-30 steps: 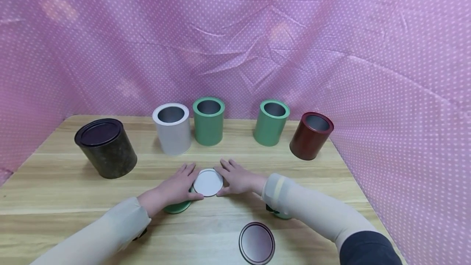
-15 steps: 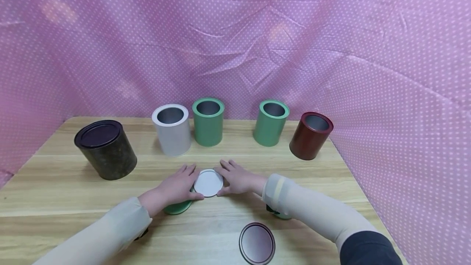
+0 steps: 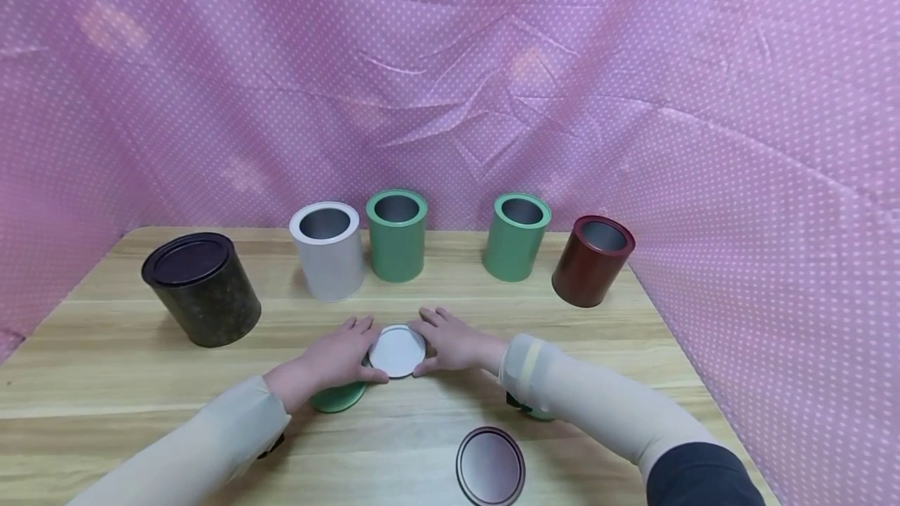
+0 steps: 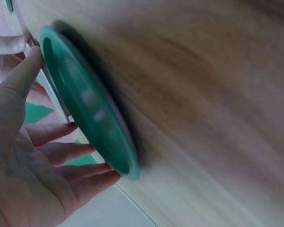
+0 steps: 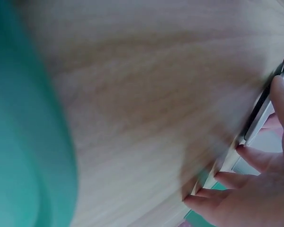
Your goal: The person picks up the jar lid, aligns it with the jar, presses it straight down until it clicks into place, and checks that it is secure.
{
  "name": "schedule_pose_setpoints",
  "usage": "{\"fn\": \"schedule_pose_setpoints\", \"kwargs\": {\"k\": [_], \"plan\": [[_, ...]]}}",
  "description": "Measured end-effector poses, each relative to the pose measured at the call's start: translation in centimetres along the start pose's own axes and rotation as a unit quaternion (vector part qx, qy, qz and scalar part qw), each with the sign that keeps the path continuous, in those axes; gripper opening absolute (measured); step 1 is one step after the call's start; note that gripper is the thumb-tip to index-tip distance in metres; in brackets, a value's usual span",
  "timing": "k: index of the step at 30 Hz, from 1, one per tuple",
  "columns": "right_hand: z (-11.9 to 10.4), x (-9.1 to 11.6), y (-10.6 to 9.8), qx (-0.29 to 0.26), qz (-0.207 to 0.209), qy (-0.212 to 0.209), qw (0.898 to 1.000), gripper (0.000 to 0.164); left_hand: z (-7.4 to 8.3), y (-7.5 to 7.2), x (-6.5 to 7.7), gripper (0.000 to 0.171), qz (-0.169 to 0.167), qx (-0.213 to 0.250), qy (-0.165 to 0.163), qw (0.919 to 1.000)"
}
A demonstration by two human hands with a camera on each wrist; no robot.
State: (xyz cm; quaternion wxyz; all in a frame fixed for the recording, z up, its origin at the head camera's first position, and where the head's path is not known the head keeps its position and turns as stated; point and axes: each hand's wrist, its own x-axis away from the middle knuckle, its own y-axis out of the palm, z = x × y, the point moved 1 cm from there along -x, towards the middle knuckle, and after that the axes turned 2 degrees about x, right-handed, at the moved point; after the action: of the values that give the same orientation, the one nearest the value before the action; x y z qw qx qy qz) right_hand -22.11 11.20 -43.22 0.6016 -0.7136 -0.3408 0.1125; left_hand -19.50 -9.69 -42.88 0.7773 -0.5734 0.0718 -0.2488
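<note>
A round white can lid (image 3: 398, 350) lies low at the middle of the table, between both hands. My left hand (image 3: 336, 361) holds its left edge, thumb at the near side and index finger at the far side. Opposite, my right hand (image 3: 453, 342) holds the right edge the same way, its other fingers spread toward the table in the right wrist view. A green lid (image 3: 341, 397) lies partly hidden beneath the left hand; the left wrist view shows its raised rim close by the fingertips. Another green piece (image 5: 28, 142) shows large beside the right wrist, mostly covered by the forearm in the head view.
A dark red lid (image 3: 491, 465) lies near the front. Along the back stand open cans: white (image 3: 330, 264), green (image 3: 398, 248), a second green can (image 3: 512, 252) and dark red (image 3: 587, 272). A lidded black can (image 3: 211, 303) stands left. Pink dotted cloth (image 3: 450, 84) surrounds the table.
</note>
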Motion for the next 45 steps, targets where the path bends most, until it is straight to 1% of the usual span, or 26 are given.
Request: {"fn": "schedule_pose_setpoints", "kwargs": {"k": [3,6,9,12,14,16,20,23,24,26,28,33,37,41,45], "plan": [[0.0,0.1,0.0,-0.010,0.004,-0.007,1.000,0.079,-0.2,0.0,0.0,0.084,0.001,0.012,-0.002,0.9999],[0.0,0.2,0.1,-0.030,0.007,-0.014,0.999,0.080,-0.5,0.1,0.0,0.080,0.009,0.036,0.001,0.9993],[-0.1,0.0,0.0,-0.062,0.028,-0.028,0.997,0.078,-1.0,-0.1,-0.1,0.071,0.029,0.064,0.023,0.9973],[-0.1,-0.3,-0.2,-0.109,0.059,-0.055,0.991,0.073,-1.6,-0.5,-0.2,0.067,0.045,0.080,0.046,0.9947],[-0.1,-0.4,-0.4,-0.138,0.073,-0.073,0.985,0.069,-2.0,-0.7,-0.2,0.070,0.051,0.082,0.050,0.9940],[-0.1,-0.6,-0.4,-0.160,0.078,-0.084,0.980,0.068,-2.2,-0.9,0.0,0.071,0.053,0.086,0.051,0.9936],[0.0,-0.9,-0.6,-0.192,0.089,-0.089,0.973,0.070,-2.2,-1.8,0.5,0.074,0.066,0.095,0.046,0.9922],[0.1,-1.0,-0.9,-0.211,0.100,-0.093,0.968,0.072,-2.2,-2.4,0.8,0.080,0.075,0.108,0.031,0.9908],[0.1,-1.0,-1.1,-0.216,0.104,-0.096,0.966,0.073,-2.3,-2.6,0.9,0.081,0.078,0.117,0.027,0.9897],[0.2,-1.0,-1.4,-0.214,0.109,-0.096,0.966,0.074,-2.4,-2.8,1.0,0.082,0.083,0.134,0.020,0.9873],[0.2,-1.0,-1.8,-0.221,0.110,-0.093,0.965,0.076,-2.5,-3.0,1.2,0.084,0.092,0.155,0.016,0.9835],[0.0,-1.1,-2.6,-0.243,0.109,-0.080,0.960,0.078,-2.7,-3.7,1.5,0.085,0.127,0.184,0.029,0.9743],[-0.3,-1.4,-3.1,-0.252,0.116,-0.077,0.958,0.078,-2.8,-4.4,1.8,0.080,0.156,0.202,0.050,0.9655],[-0.7,-1.6,-4.0,-0.256,0.130,-0.086,0.954,0.078,-2.9,-5.2,2.0,0.076,0.180,0.212,0.074,0.9577],[-1.0,-1.9,-4.8,-0.257,0.139,-0.096,0.952,0.078,-3.1,-5.8,2.2,0.075,0.197,0.214,0.069,0.9543]]}}
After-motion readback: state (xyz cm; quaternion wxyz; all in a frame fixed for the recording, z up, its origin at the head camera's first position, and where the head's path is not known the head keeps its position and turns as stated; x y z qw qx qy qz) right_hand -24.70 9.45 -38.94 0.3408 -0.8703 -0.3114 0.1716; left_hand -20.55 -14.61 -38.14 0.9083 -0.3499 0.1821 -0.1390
